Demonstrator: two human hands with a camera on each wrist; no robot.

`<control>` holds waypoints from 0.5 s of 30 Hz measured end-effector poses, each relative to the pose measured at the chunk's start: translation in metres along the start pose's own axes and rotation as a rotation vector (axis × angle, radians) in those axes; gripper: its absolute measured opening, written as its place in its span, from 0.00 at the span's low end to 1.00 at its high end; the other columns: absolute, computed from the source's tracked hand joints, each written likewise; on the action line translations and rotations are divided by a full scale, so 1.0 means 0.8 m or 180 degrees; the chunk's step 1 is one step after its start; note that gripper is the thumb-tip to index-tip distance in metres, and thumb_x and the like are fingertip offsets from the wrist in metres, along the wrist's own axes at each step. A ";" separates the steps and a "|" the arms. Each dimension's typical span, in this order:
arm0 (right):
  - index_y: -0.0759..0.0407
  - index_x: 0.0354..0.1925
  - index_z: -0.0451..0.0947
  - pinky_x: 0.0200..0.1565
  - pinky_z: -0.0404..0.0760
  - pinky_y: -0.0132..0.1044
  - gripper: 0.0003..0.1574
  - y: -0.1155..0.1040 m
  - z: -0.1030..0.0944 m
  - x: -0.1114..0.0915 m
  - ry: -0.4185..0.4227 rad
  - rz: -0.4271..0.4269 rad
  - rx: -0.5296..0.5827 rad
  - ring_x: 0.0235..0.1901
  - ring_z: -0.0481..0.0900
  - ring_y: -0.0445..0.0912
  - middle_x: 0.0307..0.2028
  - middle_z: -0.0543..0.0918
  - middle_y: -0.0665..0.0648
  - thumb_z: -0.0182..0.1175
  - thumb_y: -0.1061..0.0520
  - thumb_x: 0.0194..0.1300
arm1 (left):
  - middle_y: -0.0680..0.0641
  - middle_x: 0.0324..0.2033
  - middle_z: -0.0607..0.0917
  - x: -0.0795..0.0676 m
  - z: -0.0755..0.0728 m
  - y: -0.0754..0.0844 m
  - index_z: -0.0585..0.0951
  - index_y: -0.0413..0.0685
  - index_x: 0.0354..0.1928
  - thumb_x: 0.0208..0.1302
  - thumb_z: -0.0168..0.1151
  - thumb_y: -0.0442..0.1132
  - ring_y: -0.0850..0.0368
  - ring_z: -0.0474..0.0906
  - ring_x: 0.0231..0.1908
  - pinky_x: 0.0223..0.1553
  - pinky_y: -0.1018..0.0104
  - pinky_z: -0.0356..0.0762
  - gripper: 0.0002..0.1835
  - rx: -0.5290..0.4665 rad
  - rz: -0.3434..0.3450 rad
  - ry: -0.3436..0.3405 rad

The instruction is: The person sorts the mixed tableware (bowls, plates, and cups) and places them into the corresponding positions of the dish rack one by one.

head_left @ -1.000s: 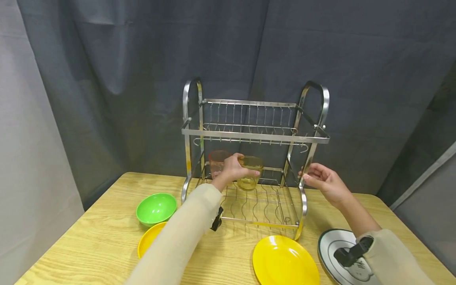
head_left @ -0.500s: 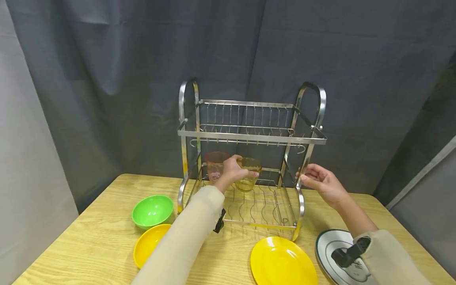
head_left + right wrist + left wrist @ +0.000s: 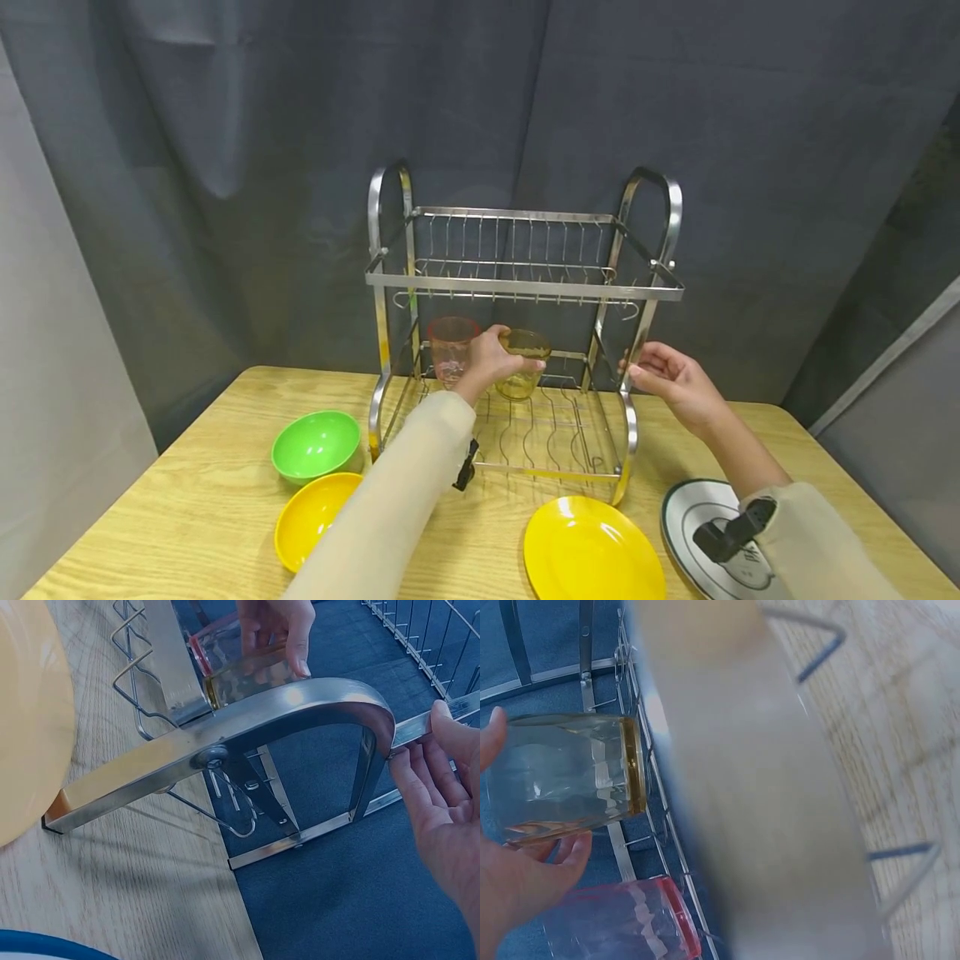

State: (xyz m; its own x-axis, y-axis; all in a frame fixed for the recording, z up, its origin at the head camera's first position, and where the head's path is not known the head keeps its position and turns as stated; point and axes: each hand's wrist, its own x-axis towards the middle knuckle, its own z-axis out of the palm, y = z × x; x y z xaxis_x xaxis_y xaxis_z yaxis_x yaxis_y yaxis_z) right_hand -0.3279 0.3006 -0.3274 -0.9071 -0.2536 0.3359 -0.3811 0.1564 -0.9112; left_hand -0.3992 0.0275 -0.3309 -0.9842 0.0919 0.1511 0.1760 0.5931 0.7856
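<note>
A two-tier metal dish rack (image 3: 517,288) stands at the back of the table. My left hand (image 3: 491,363) reaches under its upper tier and grips an amber see-through cup (image 3: 523,382), thumb on one side and fingers on the other. The left wrist view has this cup (image 3: 562,776) close up, its thick amber end near the lower-tier wires. Just left of it stands a pink see-through cup (image 3: 452,342), partly behind my hand. My right hand (image 3: 681,385) pinches the rack's right front post; in the right wrist view thumb and fingers (image 3: 424,784) close round the metal strip.
To the left lie a green bowl (image 3: 317,447) and a yellow bowl (image 3: 307,521), the latter partly covered by my left sleeve. In front of the rack is a yellow plate (image 3: 592,550). A white plate with a dark rim (image 3: 686,533) lies under my right forearm.
The head view has turned slightly, so rack, bowls and plates sit farther left in it. Both hands keep their hold, the left on the amber cup, the right on the rack post.
</note>
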 end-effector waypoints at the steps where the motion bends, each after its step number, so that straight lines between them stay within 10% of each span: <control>1: 0.53 0.46 0.73 0.45 0.81 0.21 0.11 0.000 0.000 0.000 0.0003 0.0006 -0.0002 0.40 0.83 0.32 0.40 0.84 0.39 0.58 0.63 0.66 | 0.41 0.58 0.79 0.000 0.001 0.000 0.68 0.51 0.67 0.47 0.75 0.56 0.44 0.79 0.52 0.52 0.53 0.81 0.45 -0.0025 0.0008 -0.0004; 15: 0.50 0.45 0.74 0.45 0.81 0.21 0.11 -0.001 0.003 -0.002 0.0036 0.0047 0.0087 0.40 0.83 0.32 0.40 0.84 0.39 0.59 0.63 0.66 | 0.39 0.61 0.75 0.003 0.011 -0.002 0.64 0.47 0.69 0.49 0.74 0.53 0.41 0.74 0.59 0.59 0.49 0.76 0.46 -0.0381 -0.0095 0.0068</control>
State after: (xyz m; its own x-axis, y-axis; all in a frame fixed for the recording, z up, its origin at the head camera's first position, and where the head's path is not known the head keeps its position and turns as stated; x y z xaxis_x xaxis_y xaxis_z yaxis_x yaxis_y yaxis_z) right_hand -0.3255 0.2986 -0.3278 -0.9147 -0.2407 0.3247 -0.3626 0.1338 -0.9223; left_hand -0.4023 0.0334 -0.3370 -0.9887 0.0579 0.1382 0.1486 0.4954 0.8559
